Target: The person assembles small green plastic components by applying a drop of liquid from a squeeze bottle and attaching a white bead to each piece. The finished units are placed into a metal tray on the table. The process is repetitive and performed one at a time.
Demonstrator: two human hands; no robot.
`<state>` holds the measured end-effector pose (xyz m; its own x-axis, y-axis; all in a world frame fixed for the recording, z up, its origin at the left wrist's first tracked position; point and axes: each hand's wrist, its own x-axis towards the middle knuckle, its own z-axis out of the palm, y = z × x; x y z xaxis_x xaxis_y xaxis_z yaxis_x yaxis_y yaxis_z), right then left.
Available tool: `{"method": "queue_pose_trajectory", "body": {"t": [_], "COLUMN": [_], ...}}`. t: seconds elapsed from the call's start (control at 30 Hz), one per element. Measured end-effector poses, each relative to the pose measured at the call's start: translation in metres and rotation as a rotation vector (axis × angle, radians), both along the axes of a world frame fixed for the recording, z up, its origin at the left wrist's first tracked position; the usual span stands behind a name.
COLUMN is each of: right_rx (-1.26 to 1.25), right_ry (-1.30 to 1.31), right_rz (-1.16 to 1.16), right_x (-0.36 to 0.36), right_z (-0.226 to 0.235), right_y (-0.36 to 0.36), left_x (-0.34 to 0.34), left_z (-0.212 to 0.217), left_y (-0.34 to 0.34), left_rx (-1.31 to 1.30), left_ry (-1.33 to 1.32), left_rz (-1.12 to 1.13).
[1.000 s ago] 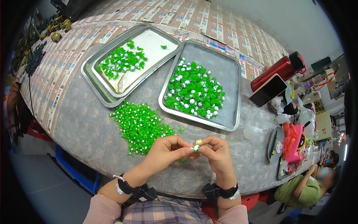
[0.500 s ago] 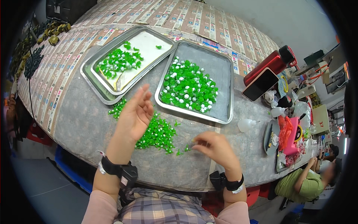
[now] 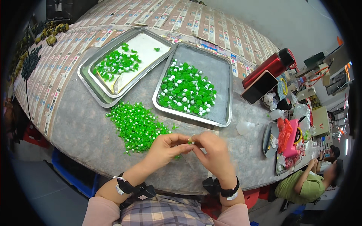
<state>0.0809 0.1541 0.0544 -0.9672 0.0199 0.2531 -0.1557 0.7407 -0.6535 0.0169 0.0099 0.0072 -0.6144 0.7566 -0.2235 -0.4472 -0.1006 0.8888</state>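
My left hand point(image 3: 168, 150) and my right hand point(image 3: 212, 151) meet near the front of the table, fingertips pinched together. Between them sits a tiny green-and-white plastic piece point(image 3: 190, 141), mostly covered by the fingers. Beside my left hand spreads a loose pile of small green pieces with white dots point(image 3: 137, 126). Beyond the hands, a metal tray point(image 3: 222, 121) holds a heap of green pieces with white, eye-like balls point(image 3: 186, 88). Further left, a second metal tray point(image 3: 85, 81) carries a smaller white-lined tray point(image 3: 151, 44) with similar green-and-white pieces point(image 3: 117, 64).
On the right stand a red bottle point(image 3: 262, 73), a black-screened phone point(image 3: 259, 86) and a clear squeeze bottle point(image 3: 246, 128). A dark dish point(image 3: 268, 141), red plastic bag point(image 3: 283, 132) and pink container point(image 3: 293, 139) lie nearer. A person in green point(image 3: 304, 185) sits at the far right.
My left hand has come down from above the pile and rightward to meet my right hand. Both now pinch the small piece, and the pile is uncovered.
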Motion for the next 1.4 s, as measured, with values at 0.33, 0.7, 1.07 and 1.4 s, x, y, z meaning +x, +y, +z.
{"method": "queue_pose_trajectory", "body": {"t": [0.33, 0.7, 1.07, 1.4], "right_rx": [-0.241, -0.274, -0.625, -0.594], "right_ry": [0.502, -0.022, 0.605, 0.641], "right_rz": [-0.738, -0.7, -0.505, -0.474], "right_x": [0.045, 0.051, 0.017, -0.004], "right_z": [0.001, -0.072, 0.02, 0.003], "right_y": [0.063, 0.151, 0.031, -0.015], "left_x": [-0.003, -0.006, -0.007, -0.007], "left_z": [-0.001, -0.001, -0.007, -0.008], "left_y": [-0.003, -0.005, -0.008, -0.009], "left_rx": [0.09, 0.185, 0.195, 0.224], "left_ry": [-0.255, -0.359, -0.434, -0.452], "left_rz": [0.095, 0.088, 0.091, 0.085]}}
